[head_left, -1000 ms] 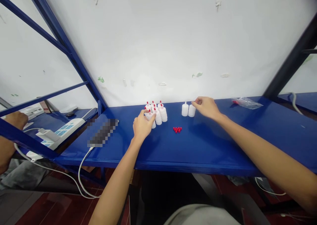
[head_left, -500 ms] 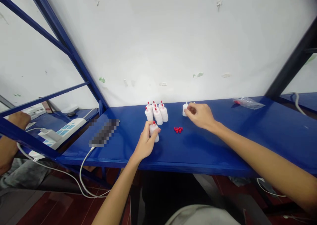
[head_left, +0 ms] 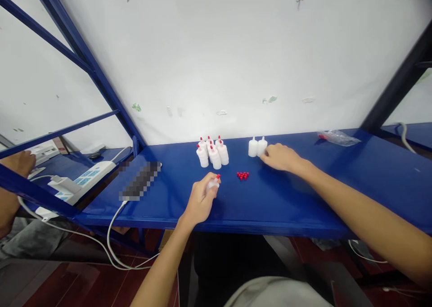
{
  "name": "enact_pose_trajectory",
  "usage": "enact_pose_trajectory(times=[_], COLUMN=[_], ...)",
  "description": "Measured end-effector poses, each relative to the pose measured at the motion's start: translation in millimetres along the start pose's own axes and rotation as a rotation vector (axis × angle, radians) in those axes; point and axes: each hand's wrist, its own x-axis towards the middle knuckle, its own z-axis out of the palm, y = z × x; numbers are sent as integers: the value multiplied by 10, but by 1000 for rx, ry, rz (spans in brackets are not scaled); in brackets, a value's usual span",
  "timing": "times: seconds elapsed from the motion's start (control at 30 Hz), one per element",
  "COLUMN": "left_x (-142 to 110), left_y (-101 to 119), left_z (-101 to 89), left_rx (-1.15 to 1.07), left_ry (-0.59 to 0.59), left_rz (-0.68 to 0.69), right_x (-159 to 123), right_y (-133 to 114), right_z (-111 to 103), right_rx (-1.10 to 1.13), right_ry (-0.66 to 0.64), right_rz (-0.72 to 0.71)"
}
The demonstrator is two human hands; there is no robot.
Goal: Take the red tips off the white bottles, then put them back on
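Observation:
My left hand (head_left: 200,201) is wrapped round a white squeeze bottle (head_left: 212,183) with a red tip cap, tilted to the right. To its upper right, my right hand (head_left: 281,156) is closed at the lower right side of an uncapped white bottle (head_left: 262,145); its far fingers are hidden. Touching or very near that one stands a second uncapped bottle (head_left: 253,147), its bare nozzle up. Between my hands lies a small cluster of red caps (head_left: 242,175). Behind my left hand, several red-capped white bottles (head_left: 216,157) stand upright in a tight group.
A clear plastic bag (head_left: 339,138) with something red in it lies at the back right of the blue table (head_left: 290,208). On the left are a blurred dark device (head_left: 141,181) on a white cable, and a power strip (head_left: 87,181). Another person's hand (head_left: 20,163) shows at far left.
My left hand has tilted its capped bottle rightward and lowered it slightly. My right hand has shifted right and down, uncovering the two uncapped bottles.

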Motion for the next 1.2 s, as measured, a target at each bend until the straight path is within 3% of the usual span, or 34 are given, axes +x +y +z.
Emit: enact_pose_trajectory(times=[0.1, 0.23, 0.3, 0.4, 0.53, 0.73, 0.9, 1.03, 1.2], left_x=[-4, -7, -14, -22, -22, -26, -39, -38, -20], left_y=[64, 139, 147, 135, 121, 115, 142, 167, 185], left_z=[26, 89, 121, 145, 139, 121, 159, 169, 110], left_rx=[170, 535, 703, 823, 860, 878, 900, 775, 569], left_ry=[-14, -24, -31, -62, -98, -134, -107, -62, -36], left_rz=[64, 97, 105, 126, 180, 258, 230, 153, 87], right_x=[-62, -240, -350, -478, -539, -581, -500, -318, -137], right_y=[-86, -333, -474, -628, -699, -731, -648, -418, -168], right_z=[-18, 5, 41, 110, 191, 214, 136, 80, 90], right_rx=[13, 209, 352, 437, 374, 435, 670, 484, 245], right_ry=[39, 164, 134, 37, 59, 34, -33, 46, 0], right_rz=[-91, -560, -722, -848, -977, -1006, -866, -742, -671])
